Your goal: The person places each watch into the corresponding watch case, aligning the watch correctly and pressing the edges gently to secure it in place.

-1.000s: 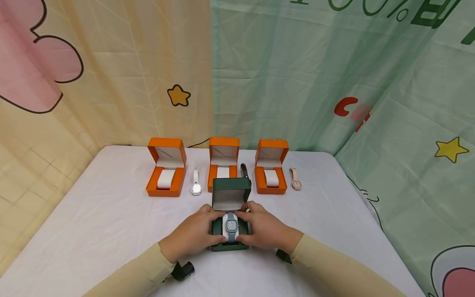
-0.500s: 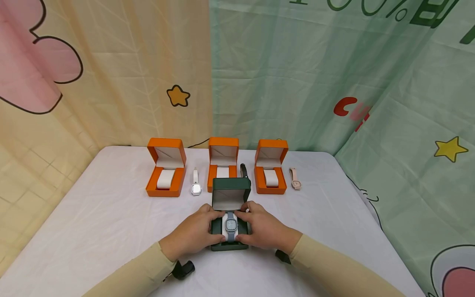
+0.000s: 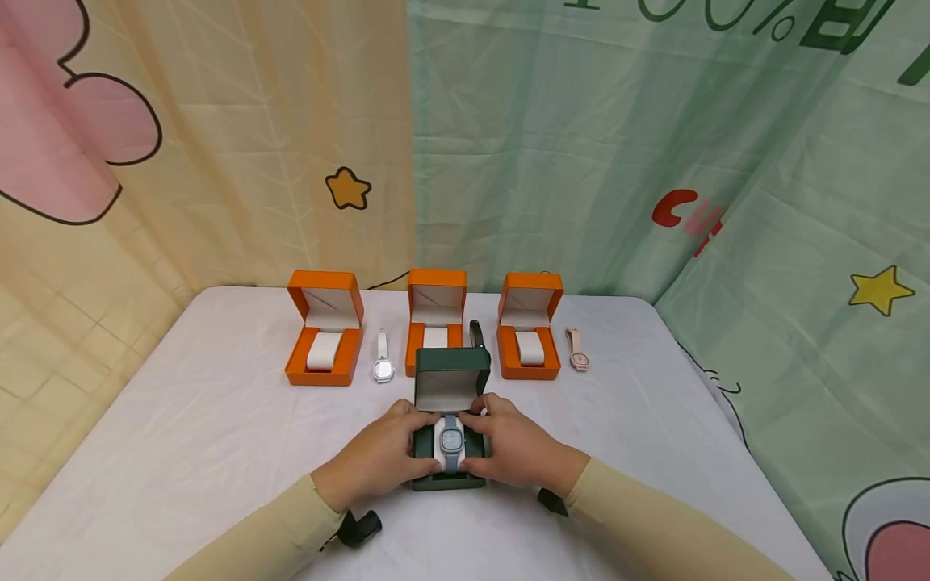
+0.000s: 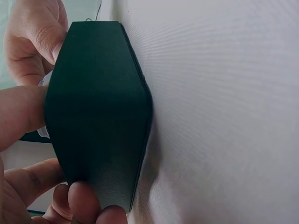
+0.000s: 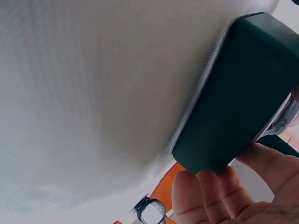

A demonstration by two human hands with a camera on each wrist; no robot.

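Note:
A dark green watch box (image 3: 450, 476) stands open near the table's front, its lid (image 3: 452, 381) upright. Inside, a grey-blue watch (image 3: 452, 441) is wrapped round a white cushion (image 3: 440, 442). My left hand (image 3: 388, 452) grips the box's left side and my right hand (image 3: 508, 448) grips its right side, with both thumbs resting on the cushion beside the watch. In the left wrist view my left hand's fingers (image 4: 28, 112) curl round the green box (image 4: 98, 116). The right wrist view has my right hand's fingers (image 5: 210, 191) under the green box's (image 5: 238, 102) edge.
Three open orange boxes (image 3: 323, 331) (image 3: 436, 311) (image 3: 530, 327) with white cushions stand in a row at the back. A silver watch (image 3: 383, 361), a black watch (image 3: 477, 332) and a pink watch (image 3: 578, 351) lie beside them. Printed curtains hang round the white-clothed table (image 3: 218, 428).

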